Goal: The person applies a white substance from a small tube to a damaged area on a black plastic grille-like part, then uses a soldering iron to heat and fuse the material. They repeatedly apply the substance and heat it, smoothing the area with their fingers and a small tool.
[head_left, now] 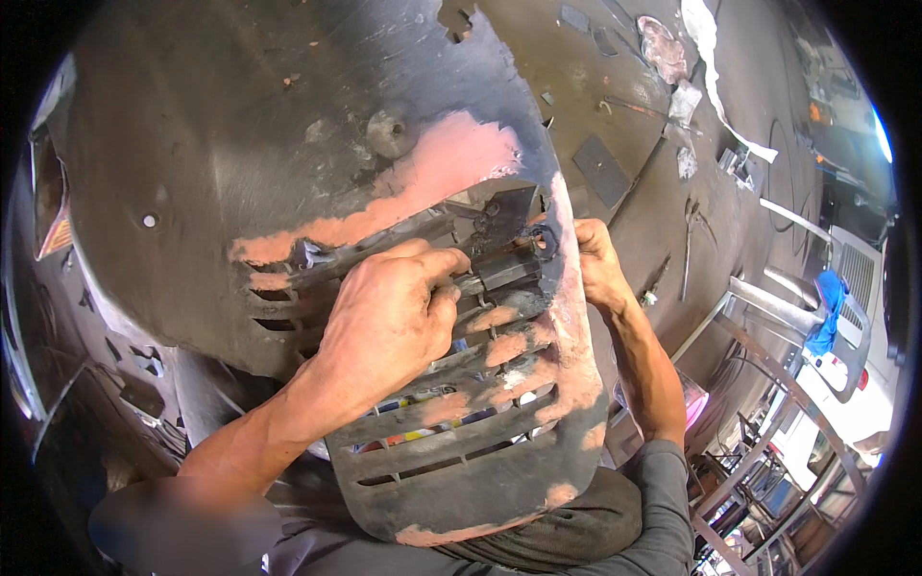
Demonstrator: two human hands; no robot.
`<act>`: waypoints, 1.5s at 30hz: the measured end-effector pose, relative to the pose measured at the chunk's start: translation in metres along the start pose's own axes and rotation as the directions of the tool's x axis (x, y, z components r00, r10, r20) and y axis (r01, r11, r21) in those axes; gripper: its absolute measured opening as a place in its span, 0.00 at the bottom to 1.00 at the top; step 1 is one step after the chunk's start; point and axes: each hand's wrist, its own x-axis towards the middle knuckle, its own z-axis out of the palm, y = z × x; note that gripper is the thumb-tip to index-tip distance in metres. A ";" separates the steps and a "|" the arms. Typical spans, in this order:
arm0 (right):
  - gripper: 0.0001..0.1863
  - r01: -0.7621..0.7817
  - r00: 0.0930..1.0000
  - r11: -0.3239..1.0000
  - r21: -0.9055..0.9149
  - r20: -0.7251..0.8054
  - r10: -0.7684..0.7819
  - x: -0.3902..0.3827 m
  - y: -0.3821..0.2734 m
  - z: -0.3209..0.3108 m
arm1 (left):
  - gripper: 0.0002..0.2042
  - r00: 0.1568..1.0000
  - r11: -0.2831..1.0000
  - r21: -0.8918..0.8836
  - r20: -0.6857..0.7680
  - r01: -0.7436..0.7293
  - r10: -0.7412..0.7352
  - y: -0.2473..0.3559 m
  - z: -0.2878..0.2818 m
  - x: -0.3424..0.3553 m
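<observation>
A large dark, curved panel (279, 115) with slotted vents lies across my lap, smeared with pink filler (456, 158) in patches. My left hand (389, 307) is over the slats, its fingers curled and pinched together; what sits between the fingertips is too small to make out. A black flat piece (509, 269) lies over the slots just right of those fingertips. At the panel's right edge, my right hand (597, 264) is closed with bent fingers, partly hidden behind the rim. A black ring-shaped bit (545, 242) shows close to its fingertips.
On the floor at upper right are a dark square sheet (602, 171), a white strip (711, 77), crumpled scraps (663, 50) and pliers-like tools (689, 250). A metal frame (788, 384) stands at right, near a blue cloth (828, 312) and a white machine (850, 288).
</observation>
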 end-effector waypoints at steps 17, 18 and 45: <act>0.09 0.102 0.994 0.942 -0.321 -0.003 -0.109 -0.001 -0.016 0.007 | 0.11 0.999 0.998 -0.060 0.032 -0.018 0.020 -0.002 0.001 0.003; 0.09 0.107 0.994 0.935 -0.338 0.005 -0.112 -0.001 -0.018 0.007 | 0.11 0.999 0.998 -0.061 0.031 -0.023 0.025 -0.002 0.002 0.004; 0.12 0.188 0.973 0.832 -0.521 -0.019 -0.232 -0.008 -0.026 0.012 | 0.10 0.998 0.998 -0.041 0.033 -0.048 0.049 -0.002 0.003 0.004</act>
